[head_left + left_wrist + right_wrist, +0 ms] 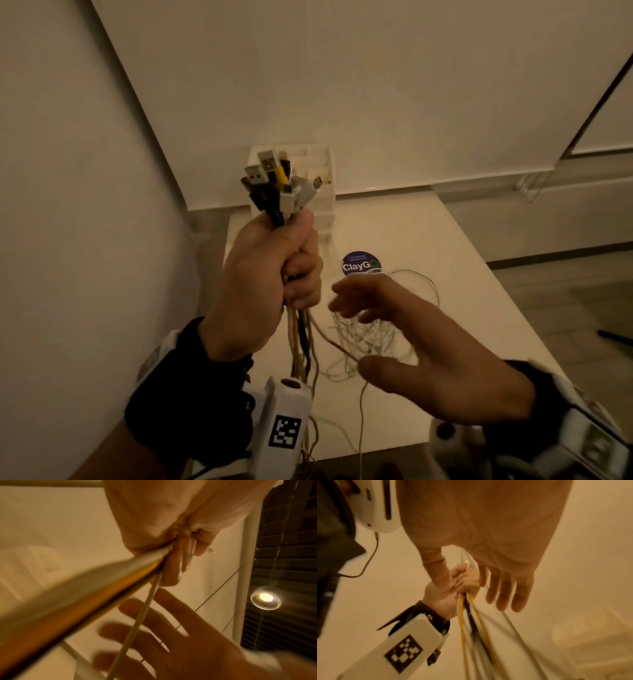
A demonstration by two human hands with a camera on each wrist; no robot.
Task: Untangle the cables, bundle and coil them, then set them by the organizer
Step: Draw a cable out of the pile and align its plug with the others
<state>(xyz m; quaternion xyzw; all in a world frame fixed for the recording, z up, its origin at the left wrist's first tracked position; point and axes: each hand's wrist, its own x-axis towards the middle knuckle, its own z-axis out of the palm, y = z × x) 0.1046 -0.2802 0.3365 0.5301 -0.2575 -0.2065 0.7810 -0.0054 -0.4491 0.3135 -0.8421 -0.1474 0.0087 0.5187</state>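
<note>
My left hand [294, 274] is raised above the table and grips a thick cable bundle [274, 185], its USB plugs fanned out above the fist. White, yellow and black cords hang below the fist [474, 622]. In the left wrist view the bundle [85, 595] runs blurred out of my left hand [171, 547]. My right hand [394, 329] hovers just right of the hanging cords with fingers spread and straight [505, 588], gripping nothing. One thin cord slants from the bundle to its thumb. A loose tangle of thin white cable [359, 339] lies on the table beneath it.
The white slotted organizer [320, 164] stands at the back of the white table [472, 301], against the wall and behind the plugs. A round blue ClayGo sticker [361, 263] sits on the tabletop. A wall closes in on the left; floor shows to the right.
</note>
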